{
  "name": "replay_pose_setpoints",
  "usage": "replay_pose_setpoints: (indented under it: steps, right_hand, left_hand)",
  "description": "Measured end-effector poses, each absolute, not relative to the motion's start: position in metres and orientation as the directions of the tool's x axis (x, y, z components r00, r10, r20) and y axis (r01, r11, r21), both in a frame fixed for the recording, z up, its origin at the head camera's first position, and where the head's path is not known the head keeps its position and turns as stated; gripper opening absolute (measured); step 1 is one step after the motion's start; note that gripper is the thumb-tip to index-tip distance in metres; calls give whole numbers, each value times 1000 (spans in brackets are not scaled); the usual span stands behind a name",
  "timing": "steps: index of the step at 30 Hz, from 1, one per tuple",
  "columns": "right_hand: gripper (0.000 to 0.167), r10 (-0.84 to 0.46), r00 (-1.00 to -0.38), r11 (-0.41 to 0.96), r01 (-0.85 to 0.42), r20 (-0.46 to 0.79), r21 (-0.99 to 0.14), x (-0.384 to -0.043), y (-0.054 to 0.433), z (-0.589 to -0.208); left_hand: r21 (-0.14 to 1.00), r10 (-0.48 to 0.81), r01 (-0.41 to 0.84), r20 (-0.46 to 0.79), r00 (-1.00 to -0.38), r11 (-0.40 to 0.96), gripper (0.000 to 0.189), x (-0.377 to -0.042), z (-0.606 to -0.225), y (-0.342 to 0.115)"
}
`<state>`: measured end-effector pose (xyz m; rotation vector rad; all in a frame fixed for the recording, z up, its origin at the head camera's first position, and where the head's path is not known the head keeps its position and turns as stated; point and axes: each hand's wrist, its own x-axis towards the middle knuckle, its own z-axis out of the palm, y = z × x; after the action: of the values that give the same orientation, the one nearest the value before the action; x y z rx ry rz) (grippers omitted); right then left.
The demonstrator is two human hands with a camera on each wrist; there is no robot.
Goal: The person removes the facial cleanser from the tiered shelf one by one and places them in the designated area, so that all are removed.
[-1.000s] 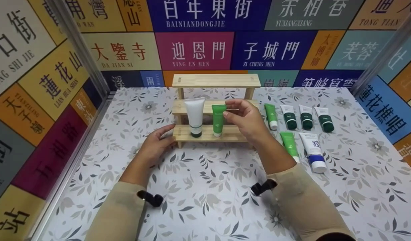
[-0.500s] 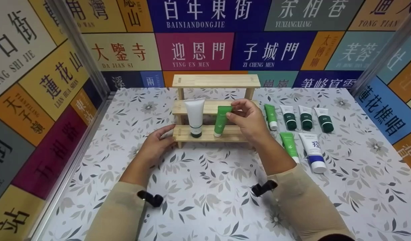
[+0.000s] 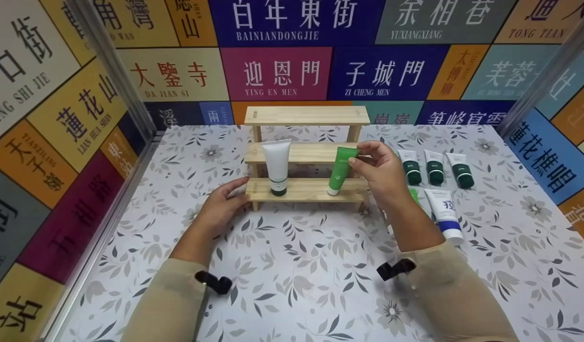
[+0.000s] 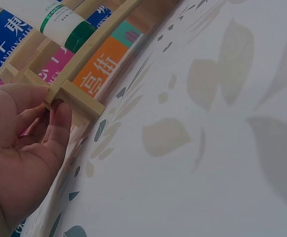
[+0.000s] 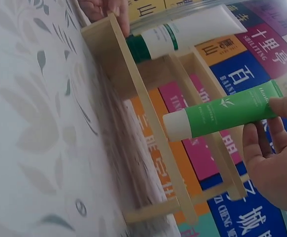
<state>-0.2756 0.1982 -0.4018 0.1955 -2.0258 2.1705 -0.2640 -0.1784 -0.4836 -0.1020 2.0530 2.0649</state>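
A three-tier wooden shelf point(image 3: 307, 116) stands on the table. My left hand point(image 3: 219, 205) holds the left end of its lowest tier; in the left wrist view the thumb and fingers pinch that corner. A white squeeze tube point(image 3: 276, 161) with a dark green cap stands upright on the lowest tier, toward the left. My right hand point(image 3: 383, 173) pinches a green squeeze tube point(image 3: 340, 169) by its flat top end. This tube leans, its white cap point(image 5: 177, 124) down at the lowest tier, toward the right of the shelf.
To the right on the table lie several white-and-dark-green tubes point(image 3: 435, 168) in a row. In front of them is a white tube with a blue band point(image 3: 444, 213). Part of another green tube point(image 3: 413, 194) shows beside my right wrist. Sign-patterned panels point(image 3: 282, 71) wall the back and sides.
My right hand has carried the green tube rightward along the lowest tier, and the tube has tipped from nearly upright to leaning. My left hand and the white tube have stayed put.
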Motion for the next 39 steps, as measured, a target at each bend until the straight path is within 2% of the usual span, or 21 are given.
replay_pose_setpoints:
  steps: [10, 17, 28, 39]
  right_hand:
    - [25, 83, -969, -38, -238, 235, -970, -266, 250, -400]
    - [28, 145, -966, -76, -227, 215, -971, -262, 289, -404]
    - [33, 163, -964, -224, -242, 209, -944, -257, 340, -412]
    - [38, 184, -980, -455, -156, 79, -877, -256, 393, -416]
  left_hand:
    - [975, 81, -219, -220, -972, 26, 55, -263, -483, -179]
    - [976, 85, -215, -217, -972, 31, 56, -263, -484, -180]
    - [976, 96, -216, -216, -972, 6, 55, -261, -482, -178]
    - [977, 122, -214, -212, -970, -1, 56, -263, -483, -177]
